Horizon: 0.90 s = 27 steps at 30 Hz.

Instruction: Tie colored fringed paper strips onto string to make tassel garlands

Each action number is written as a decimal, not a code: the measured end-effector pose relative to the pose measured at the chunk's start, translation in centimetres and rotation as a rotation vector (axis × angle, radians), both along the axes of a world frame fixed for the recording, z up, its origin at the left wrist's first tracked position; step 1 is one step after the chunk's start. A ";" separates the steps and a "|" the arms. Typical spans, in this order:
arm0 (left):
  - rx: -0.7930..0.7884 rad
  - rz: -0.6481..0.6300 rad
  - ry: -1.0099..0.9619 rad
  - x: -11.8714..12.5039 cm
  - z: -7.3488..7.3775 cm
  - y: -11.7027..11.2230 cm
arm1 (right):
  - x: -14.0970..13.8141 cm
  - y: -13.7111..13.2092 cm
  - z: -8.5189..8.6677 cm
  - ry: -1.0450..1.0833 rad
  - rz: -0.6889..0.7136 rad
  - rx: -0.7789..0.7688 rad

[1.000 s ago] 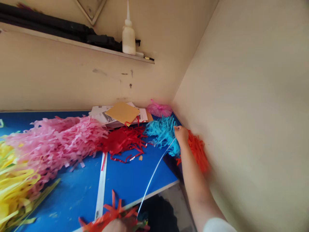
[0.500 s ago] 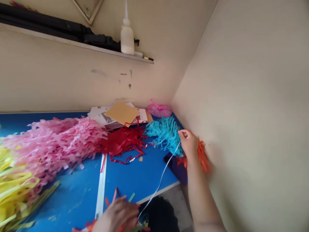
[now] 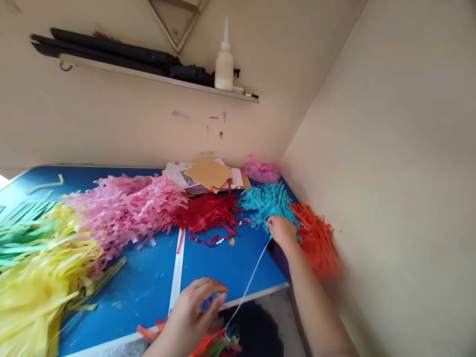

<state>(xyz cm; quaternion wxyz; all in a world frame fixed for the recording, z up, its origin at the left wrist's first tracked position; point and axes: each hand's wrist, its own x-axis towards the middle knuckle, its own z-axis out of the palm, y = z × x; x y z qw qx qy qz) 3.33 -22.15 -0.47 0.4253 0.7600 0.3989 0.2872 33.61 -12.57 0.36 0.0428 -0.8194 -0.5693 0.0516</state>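
Note:
My right hand (image 3: 282, 230) is closed on a thin white string (image 3: 251, 280) beside the light blue fringe bundle (image 3: 266, 201) and the orange fringe bundle (image 3: 316, 238) by the right wall. The string runs taut down to my left hand (image 3: 195, 310) at the table's near edge. My left hand's fingers are curled over orange and green paper strips (image 3: 213, 342), and the string ends there.
On the blue table (image 3: 148, 287) lie pink fringe (image 3: 128, 208), red strips (image 3: 208, 215), yellow fringe (image 3: 37, 277) and green strips (image 3: 22, 230). Papers with brown card (image 3: 208, 173) and a pink net (image 3: 260, 171) sit at the back. A shelf holds a glue bottle (image 3: 224, 62).
My right hand drew back toward me and slightly left along the blue fringe, still on the string. My left hand rose into view over the strips. The camera turned left.

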 end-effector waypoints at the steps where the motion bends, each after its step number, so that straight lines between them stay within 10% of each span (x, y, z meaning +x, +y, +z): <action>1: -0.029 0.051 -0.030 -0.2 -0.1 0.3 | -0.4 -0.7 0.5 -0.011 0.008 0.061; 6: -0.125 0.347 -0.318 1.3 0.0 2.2 | -7.0 -5.0 1.4 0.090 0.257 0.579; 9: -0.053 0.429 -0.469 2.2 0.5 2.8 | -12.5 -8.0 0.6 0.336 0.457 0.641; 19: -0.644 0.228 -0.664 -3.8 2.5 0.4 | -15.5 -9.2 1.0 1.419 0.312 0.149; 27: -0.688 0.227 -0.661 -3.2 1.7 -0.1 | -17.5 -8.9 -0.4 1.554 0.210 0.079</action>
